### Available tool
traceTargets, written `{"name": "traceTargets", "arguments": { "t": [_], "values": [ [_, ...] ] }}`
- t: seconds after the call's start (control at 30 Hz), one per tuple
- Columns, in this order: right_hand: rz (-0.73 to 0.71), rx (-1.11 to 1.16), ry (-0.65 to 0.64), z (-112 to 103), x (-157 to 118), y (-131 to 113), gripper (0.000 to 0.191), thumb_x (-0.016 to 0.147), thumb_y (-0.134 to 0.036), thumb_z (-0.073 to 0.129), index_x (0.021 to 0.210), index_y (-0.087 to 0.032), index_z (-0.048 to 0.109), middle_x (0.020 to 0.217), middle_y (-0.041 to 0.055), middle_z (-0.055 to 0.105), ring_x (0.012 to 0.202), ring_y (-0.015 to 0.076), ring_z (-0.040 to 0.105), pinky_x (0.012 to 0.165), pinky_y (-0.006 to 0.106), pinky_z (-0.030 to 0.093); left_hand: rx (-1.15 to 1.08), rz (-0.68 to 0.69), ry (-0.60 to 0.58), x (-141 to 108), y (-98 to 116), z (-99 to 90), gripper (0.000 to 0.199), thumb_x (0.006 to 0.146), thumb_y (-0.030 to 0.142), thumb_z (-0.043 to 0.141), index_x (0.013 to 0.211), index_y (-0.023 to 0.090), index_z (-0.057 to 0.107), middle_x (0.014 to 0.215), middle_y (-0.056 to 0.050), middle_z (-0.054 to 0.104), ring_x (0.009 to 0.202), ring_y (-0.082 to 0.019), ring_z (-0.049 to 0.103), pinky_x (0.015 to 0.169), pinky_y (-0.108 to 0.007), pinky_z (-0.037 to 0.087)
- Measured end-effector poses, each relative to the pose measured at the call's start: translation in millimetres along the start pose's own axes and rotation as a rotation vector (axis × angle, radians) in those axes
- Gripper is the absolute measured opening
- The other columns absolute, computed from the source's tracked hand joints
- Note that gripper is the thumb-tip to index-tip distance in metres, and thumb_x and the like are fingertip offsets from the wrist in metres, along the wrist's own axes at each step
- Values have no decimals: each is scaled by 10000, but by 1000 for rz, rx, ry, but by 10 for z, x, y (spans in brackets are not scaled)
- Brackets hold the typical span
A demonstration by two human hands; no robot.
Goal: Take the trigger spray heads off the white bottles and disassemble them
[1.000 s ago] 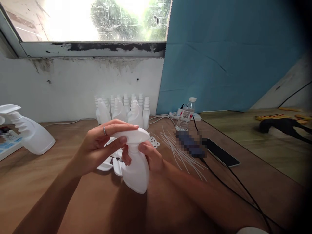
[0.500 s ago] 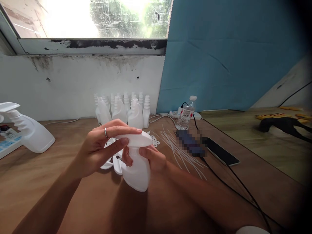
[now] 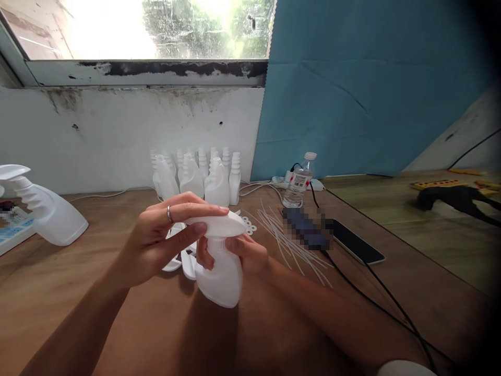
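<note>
A white spray bottle (image 3: 221, 282) is held slightly tilted above the wooden table, its white spray head (image 3: 225, 225) on the neck. My left hand (image 3: 164, 237), with a ring on one finger, grips the spray head between thumb and fingers. Around the bottle's neck, my right hand (image 3: 246, 253) is closed, some fingers hidden behind the bottle. Behind my hands lie several loose white spray heads (image 3: 188, 265), partly covered, and small white washers (image 3: 249, 228).
Several headless white bottles (image 3: 217, 183) stand by the wall. On the left is an assembled spray bottle (image 3: 58, 214). Thin white tubes (image 3: 289, 243), a clear water bottle (image 3: 299, 183), a phone (image 3: 354, 241) and black cables lie to the right.
Almost nothing differs. Both hands keep their grip on the spray bottle and its head; the view has shifted very slightly.
</note>
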State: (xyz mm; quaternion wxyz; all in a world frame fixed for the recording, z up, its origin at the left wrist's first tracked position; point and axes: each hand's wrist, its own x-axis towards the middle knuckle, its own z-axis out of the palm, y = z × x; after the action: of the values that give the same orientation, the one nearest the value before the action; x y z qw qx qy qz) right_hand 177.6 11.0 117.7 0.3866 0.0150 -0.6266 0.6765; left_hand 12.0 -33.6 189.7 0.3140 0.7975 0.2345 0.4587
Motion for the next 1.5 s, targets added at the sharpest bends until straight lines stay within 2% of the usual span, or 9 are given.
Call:
{"name": "traceTargets", "arguments": {
  "t": [0.47,0.63,0.8,0.9,0.97,1.1,1.23,1.33,1.5],
  "values": [
    [-5,18,22,54,-29,-37,341,766,-455,678,808,-153,526,610,14,555,529,126,494,534,285,401,-14,16,-15,24,37,36,286,898,166,546,1144,237,674,1037,-97,630,792,-188,680,625,-283,568],
    [4,155,-76,-14,9,-17,332,771,-453,650,745,-134,560,576,6,523,503,119,481,513,279,387,100,30,5,13,22,66,349,898,205,559,1242,237,606,1059,-96,663,836,-184,655,713,-294,548],
    [48,194,-93,-41,0,-75,377,745,-490,649,842,-133,577,597,-1,526,492,106,452,485,256,364,8,39,330,-61,-160,161,394,890,271,575,1280,239,530,1205,-99,588,1047,-212,580,834,-317,516],
    [124,143,-83,-47,-10,-124,368,754,-413,666,965,-134,552,588,-19,525,488,101,448,492,248,359,-74,13,562,-202,-398,237,249,884,262,579,1130,225,591,1085,-64,600,965,-166,586,810,-273,501],
    [150,77,-99,-61,-4,-140,316,767,-366,661,948,-131,554,582,-19,525,506,109,464,527,262,376,-120,-64,625,-353,-572,311,179,891,271,569,1063,230,595,991,-36,605,882,-141,591,794,-260,491],
    [99,-9,-120,-89,5,-148,266,784,-397,645,851,-164,535,586,-25,521,518,110,458,603,298,410,-151,-265,524,-715,-824,506,174,927,305,504,1066,235,582,960,-38,602,867,-152,582,774,-266,482],
    [93,-66,-111,-78,-22,-177,250,815,-403,619,819,-175,517,588,-26,518,567,115,477,643,296,417,-125,-311,311,-949,-923,641,293,932,373,464,1173,225,541,1087,-91,595,970,-211,582,846,-337,488],
    [121,-79,-88,-46,-40,-210,241,821,-390,607,774,-162,539,594,-15,533,563,111,475,625,284,415,-17,-316,243,-972,-940,657,407,862,385,584,1233,231,517,1169,-106,591,1026,-244,581,893,-372,486],
    [139,-17,-53,3,-48,-323,260,817,-353,609,964,-138,597,667,6,609,558,112,512,641,298,462,39,-319,73,-915,-874,599,408,799,352,671,1173,208,594,924,-69,669,801,-209,632,717,-316,538]
  ]
}}
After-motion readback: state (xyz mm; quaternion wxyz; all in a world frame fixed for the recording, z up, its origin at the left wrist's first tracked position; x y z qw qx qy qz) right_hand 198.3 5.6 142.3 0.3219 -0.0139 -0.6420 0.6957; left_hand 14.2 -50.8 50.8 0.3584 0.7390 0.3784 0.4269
